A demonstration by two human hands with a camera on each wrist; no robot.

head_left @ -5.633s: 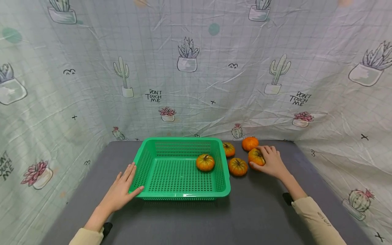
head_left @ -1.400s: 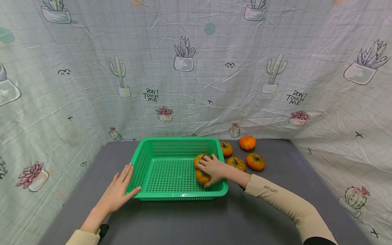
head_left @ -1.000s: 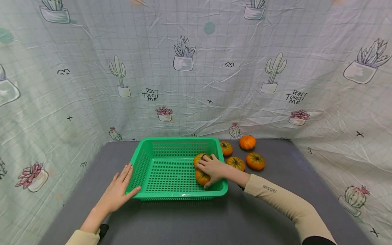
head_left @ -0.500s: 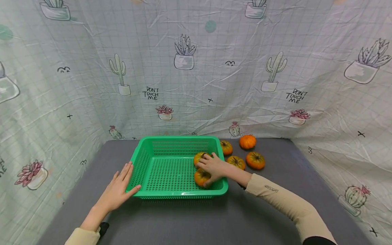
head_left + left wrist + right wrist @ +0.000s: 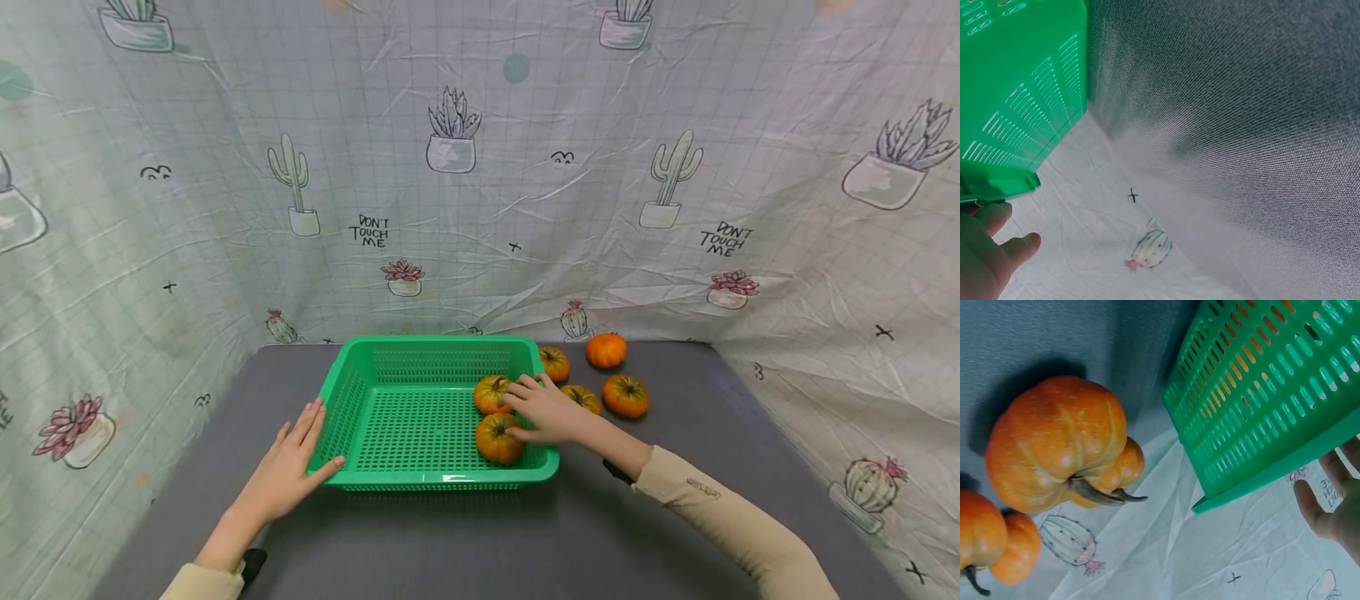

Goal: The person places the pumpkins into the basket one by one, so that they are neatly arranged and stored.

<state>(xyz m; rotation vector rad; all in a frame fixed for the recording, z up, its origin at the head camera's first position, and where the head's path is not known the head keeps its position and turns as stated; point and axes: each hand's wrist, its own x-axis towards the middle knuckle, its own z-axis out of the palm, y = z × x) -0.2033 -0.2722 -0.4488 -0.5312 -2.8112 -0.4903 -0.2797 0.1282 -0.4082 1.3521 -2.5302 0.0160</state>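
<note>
A green plastic basket (image 5: 442, 478) with slotted walls sits on the table. Two small orange pumpkins lie at its right side: a rear pumpkin (image 5: 491, 395) and a front pumpkin (image 5: 497, 442). My right hand (image 5: 551, 412) is over the basket's right rim, fingers spread and loosely bent, thumb by the front pumpkin; it grips nothing. In the right wrist view, the fingers (image 5: 994, 219) of my left hand do not appear, and the basket wall fills the upper right. My left hand (image 5: 281, 475) rests against the basket's left rim with its fingers straight.
Right of the basket several more pumpkins stand on the grey table (image 5: 450, 550), among them a bright orange pumpkin (image 5: 606, 350) at the back and a striped pumpkin (image 5: 626, 396) farthest right. A cactus-print cloth (image 5: 480, 208) hangs behind and at both sides.
My right hand has brought a pumpkin into the basket, set it in front of the first one, let go, and drawn up and right. My left hand stays at the rim.
</note>
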